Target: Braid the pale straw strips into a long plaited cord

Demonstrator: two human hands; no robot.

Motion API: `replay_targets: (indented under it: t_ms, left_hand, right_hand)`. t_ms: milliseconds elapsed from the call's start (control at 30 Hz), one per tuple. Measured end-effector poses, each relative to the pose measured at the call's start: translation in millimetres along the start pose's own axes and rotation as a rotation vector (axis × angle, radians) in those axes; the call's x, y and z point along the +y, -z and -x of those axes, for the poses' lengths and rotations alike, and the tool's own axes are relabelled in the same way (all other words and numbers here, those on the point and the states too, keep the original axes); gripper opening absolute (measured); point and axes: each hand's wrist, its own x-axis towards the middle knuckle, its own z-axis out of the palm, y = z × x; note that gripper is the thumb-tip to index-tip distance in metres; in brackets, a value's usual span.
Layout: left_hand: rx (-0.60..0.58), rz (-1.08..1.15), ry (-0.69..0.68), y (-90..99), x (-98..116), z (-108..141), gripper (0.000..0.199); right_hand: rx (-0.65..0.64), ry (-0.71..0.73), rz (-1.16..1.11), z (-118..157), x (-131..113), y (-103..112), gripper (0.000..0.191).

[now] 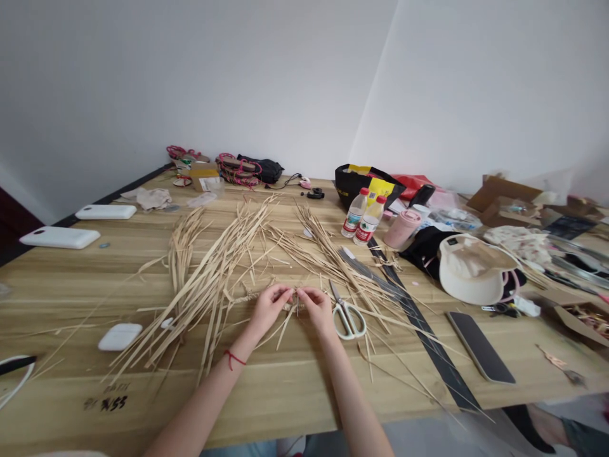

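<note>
My left hand and my right hand meet near the middle of the table, fingertips pinched close together. Between them is a narrow straw braid, which extends leftward from my left fingers. A thin dark line, too small to name, shows upright just beside my right fingertips. White-handled scissors lie right of my right hand with their blades pointing away. Long loose straw strips spread left of and beyond my hands, and another bundle of straw fans out to the right.
Two water bottles, a pink cup, a cream cap and a phone stand or lie to the right. On the left are a white case and two white power banks. Another person's leg shows at lower right.
</note>
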Motion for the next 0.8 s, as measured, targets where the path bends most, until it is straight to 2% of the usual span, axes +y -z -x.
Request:
replay_targets:
  t_ms: [200, 367, 533, 800]
  left_hand:
    - [-0.024, 0.037, 0.064, 1.7, -3, -2, 0.026]
    - [-0.059, 0.117, 0.145, 2.4, 3, -2, 0.029]
    - [-0.083, 0.154, 0.186, 4.3, 7, -1, 0.029]
    - [-0.038, 0.188, 0.233, 3.2, 5, 1, 0.028]
  right_hand:
    - [-0.031, -0.011, -0.032, 0, -4, 0, 0.023]
    - [-0.062, 0.02, -0.004, 0, -3, 0, 0.021]
    - [-0.033, 0.038, 0.02, 0, -2, 1, 0.024]
    - [0.015, 0.064, 0.038, 1, -1, -1, 0.025]
